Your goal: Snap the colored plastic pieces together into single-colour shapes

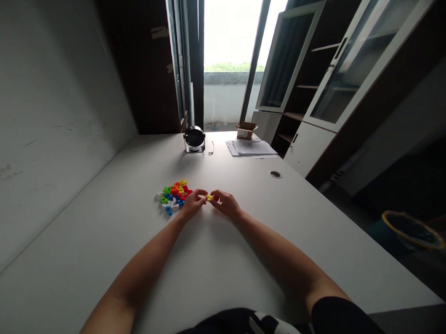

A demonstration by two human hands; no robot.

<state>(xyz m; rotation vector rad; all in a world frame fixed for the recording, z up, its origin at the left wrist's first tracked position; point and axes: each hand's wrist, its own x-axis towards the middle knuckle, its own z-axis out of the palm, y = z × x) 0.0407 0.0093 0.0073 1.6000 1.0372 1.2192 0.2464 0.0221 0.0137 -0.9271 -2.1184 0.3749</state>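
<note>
The person is leaning over a smooth white laminate desk (216, 270), both forearms reaching out across it. The left-hand grip (193, 203) and the right-hand grip (224, 203) are both closing narrowly on a small yellow plastic building piece (209, 197), pinching it between the fingertips just above the surface, near the middle of the desk and closer to its wall-side edge. The piece is looking light, stiff and hard, with smooth faces that could slip, so its small edges seem the surest place to take hold. Just beside the left hand, a loose heap of chunky red, orange, green, blue, white and yellow plastic pieces (174, 196) is lying on the desk, its angular shapes interlocking. Toward the far edge, a round black desk fan with a metal stand (194, 139) is standing near a sheaf of white papers (250, 147) and a small open cardboard box (246, 130).
</note>
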